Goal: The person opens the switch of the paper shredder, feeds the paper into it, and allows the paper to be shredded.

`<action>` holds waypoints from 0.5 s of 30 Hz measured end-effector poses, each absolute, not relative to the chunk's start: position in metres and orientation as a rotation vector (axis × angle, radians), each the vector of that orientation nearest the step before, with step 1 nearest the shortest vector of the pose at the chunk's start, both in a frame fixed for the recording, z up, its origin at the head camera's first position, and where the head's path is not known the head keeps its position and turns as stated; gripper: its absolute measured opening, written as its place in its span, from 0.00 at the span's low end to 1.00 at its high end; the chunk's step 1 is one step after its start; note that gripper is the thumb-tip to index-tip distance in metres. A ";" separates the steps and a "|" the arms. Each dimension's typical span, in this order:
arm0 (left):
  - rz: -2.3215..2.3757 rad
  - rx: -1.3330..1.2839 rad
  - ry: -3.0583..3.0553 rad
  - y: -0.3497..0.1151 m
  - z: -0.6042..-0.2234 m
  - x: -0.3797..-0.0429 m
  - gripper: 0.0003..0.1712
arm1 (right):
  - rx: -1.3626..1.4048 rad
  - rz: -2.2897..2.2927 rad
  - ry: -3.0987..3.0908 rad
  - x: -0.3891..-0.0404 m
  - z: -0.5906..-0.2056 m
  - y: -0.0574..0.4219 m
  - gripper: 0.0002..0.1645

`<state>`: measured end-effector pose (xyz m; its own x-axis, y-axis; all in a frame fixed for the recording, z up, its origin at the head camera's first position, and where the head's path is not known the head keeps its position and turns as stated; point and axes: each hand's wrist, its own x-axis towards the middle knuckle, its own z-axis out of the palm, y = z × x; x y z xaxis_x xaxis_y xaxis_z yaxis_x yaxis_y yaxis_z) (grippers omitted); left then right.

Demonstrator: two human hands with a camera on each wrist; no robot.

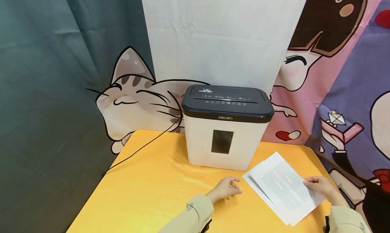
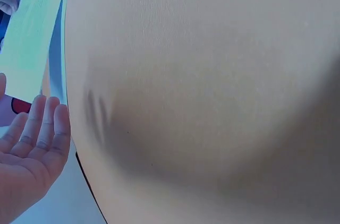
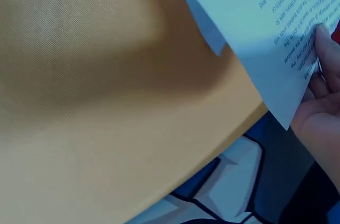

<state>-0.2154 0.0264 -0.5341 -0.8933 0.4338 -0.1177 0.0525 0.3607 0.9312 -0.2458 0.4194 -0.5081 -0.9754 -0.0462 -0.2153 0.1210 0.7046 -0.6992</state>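
In the head view, my right hand (image 1: pixel 320 186) pinches the right edge of a printed sheet of paper (image 1: pixel 283 184), thumb on top. A second sheet shows along its left side, partly hidden beneath it. The right wrist view has the printed sheet (image 3: pixel 281 27) raised at a slant, its corner hanging near the table edge, with the thumb of the right hand (image 3: pixel 324 91) over the text. My left hand (image 1: pixel 226 188) hovers left of the papers, holding nothing, fingers loosely bent. In the left wrist view the left hand (image 2: pixel 37 155) has its fingers spread out, palm showing.
A white paper shredder (image 1: pixel 198 141) with a dark top and feed slot (image 1: pixel 226 99) stands at the back of the yellow table (image 1: pixel 146 192). A black cord (image 1: pixel 137 151) runs from it over the left table edge. Patterned curtains (image 1: pixel 219 33) hang behind.
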 end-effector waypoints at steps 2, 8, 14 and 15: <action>1.535 0.430 2.296 0.025 -0.534 -0.217 0.29 | 0.008 -1.079 2.707 -0.247 -0.505 0.418 0.21; 1.498 0.418 2.333 0.023 -0.531 -0.221 0.33 | -0.131 -1.008 2.753 -0.251 -0.503 0.404 0.18; 1.511 0.349 2.321 0.025 -0.526 -0.222 0.34 | -0.293 -1.029 2.745 -0.254 -0.497 0.380 0.11; 1.515 0.343 2.320 0.025 -0.526 -0.222 0.34 | -0.318 -1.031 2.739 -0.254 -0.495 0.375 0.11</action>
<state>-0.2224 0.0249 -0.5264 -0.9103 0.3837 -0.1553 0.0120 0.3994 0.9167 -0.2544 0.3752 -0.4951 -0.9574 -0.2678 -0.1079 -0.1301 0.7341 -0.6665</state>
